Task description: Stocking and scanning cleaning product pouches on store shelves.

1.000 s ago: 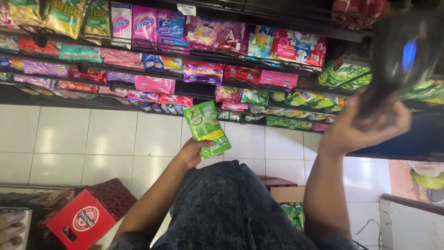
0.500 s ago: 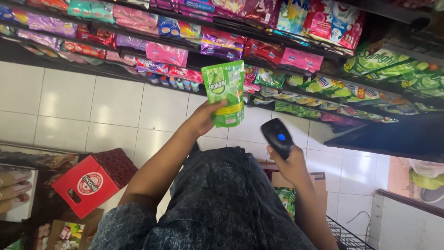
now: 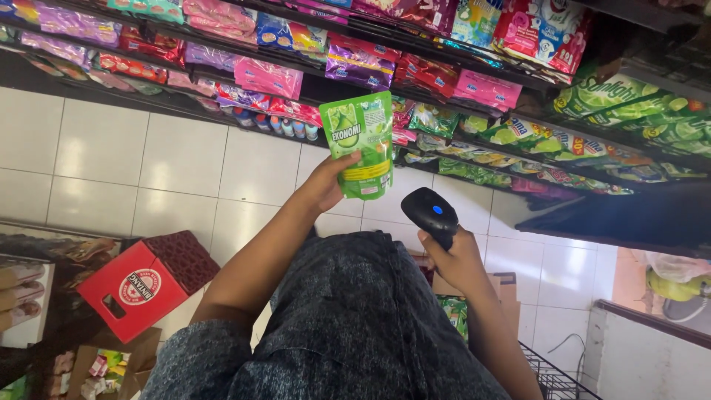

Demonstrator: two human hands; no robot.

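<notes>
Left grip: left hand (image 3: 326, 181) pinches the lower edge of a green refill pouch (image 3: 361, 143), thumb on its front, fingers behind.
Right grip: right hand (image 3: 455, 259) wrapped tight round the handle of a black handheld scanner (image 3: 431, 212).
Pouch: upright, raised in front of the shelves (image 3: 474, 89) of bright sachets.
Scanner: just below and right of the pouch, apart from it.
Floor: white tiles (image 3: 148, 163); red carton (image 3: 144, 285) at lower left.

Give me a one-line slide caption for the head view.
Left hand holds up a green pouch while right hand aims a black handheld scanner beside stocked shelves.
</notes>
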